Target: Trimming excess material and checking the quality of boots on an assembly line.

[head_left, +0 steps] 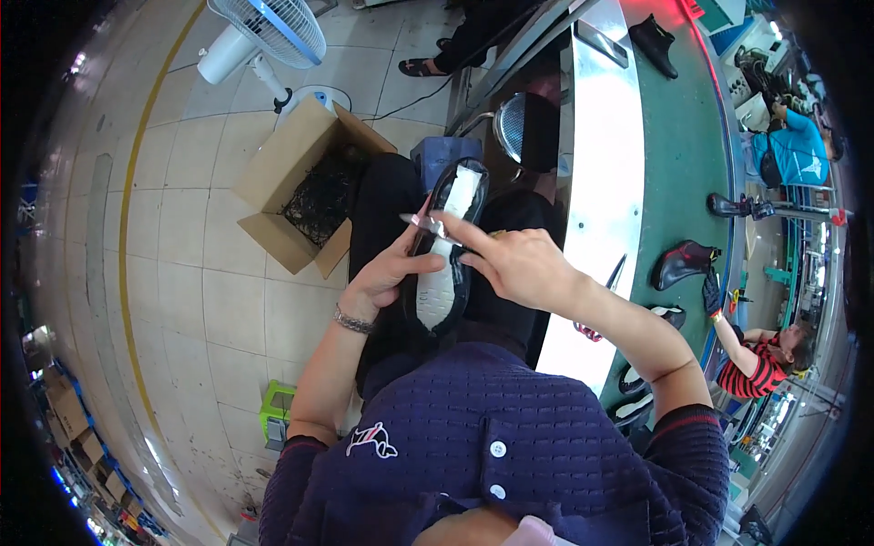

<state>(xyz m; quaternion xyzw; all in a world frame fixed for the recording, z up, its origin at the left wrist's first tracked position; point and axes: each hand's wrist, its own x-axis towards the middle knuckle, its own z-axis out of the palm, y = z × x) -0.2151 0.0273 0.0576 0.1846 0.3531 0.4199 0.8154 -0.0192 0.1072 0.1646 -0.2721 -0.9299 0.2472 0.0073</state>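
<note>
A black shoe [438, 300] lies sole side up above my lap, its pale insole board ringed by a black edge. My left hand [385, 276] grips it along the left side, thumb over the board. Across the shoe's middle, my right hand [528, 266] holds a small pointed metal blade [421, 221], with the tip toward the left. Its index finger stretches along the tool, and its handle is hidden in my fingers, so I cannot tell whether it is a knife or scissors.
An open cardboard box [289, 155] of black scraps stands left of my knees, near a fan [264, 36]. At right is a white bench [601, 200] with a dark pointed tool [618, 271]. Beyond, a green conveyor [678, 173] carries boots; a co-worker's gloved hand [711, 296] touches one.
</note>
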